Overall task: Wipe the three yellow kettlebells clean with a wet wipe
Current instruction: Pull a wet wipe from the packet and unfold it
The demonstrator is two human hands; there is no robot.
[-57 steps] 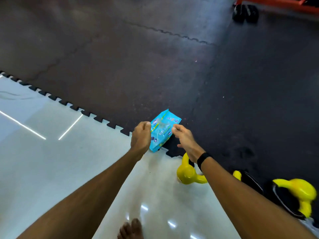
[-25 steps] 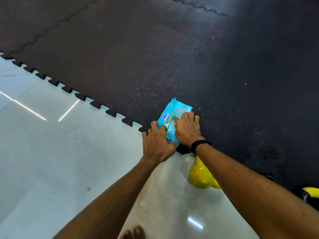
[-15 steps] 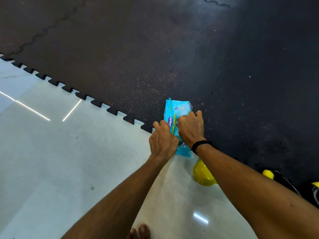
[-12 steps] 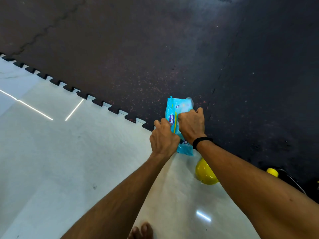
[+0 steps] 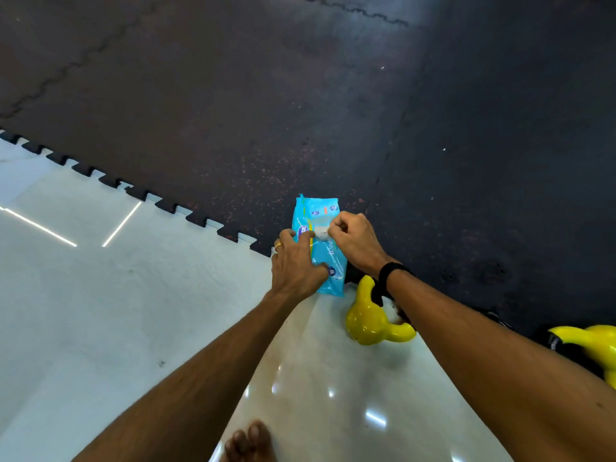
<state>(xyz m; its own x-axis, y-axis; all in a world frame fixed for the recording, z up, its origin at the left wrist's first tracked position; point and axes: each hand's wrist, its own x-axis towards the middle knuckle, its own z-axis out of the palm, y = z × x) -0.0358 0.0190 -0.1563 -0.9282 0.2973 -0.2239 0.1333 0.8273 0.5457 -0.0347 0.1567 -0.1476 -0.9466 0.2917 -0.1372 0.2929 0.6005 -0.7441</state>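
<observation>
With our left hand (image 5: pixel 297 265) flat on the blue wipe pack (image 5: pixel 319 248) and our right hand (image 5: pixel 355 241) pinching a white wipe (image 5: pixel 321 232), we risk tearing it or dragging out several; kettlebells (image 5: pixel 373 320) wait at 5 o'clock.

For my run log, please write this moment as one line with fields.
stage: taking wipe | left hand: pressing blue wipe pack down | right hand: pinching white wipe at pack opening | nearest yellow kettlebell: untouched
</observation>
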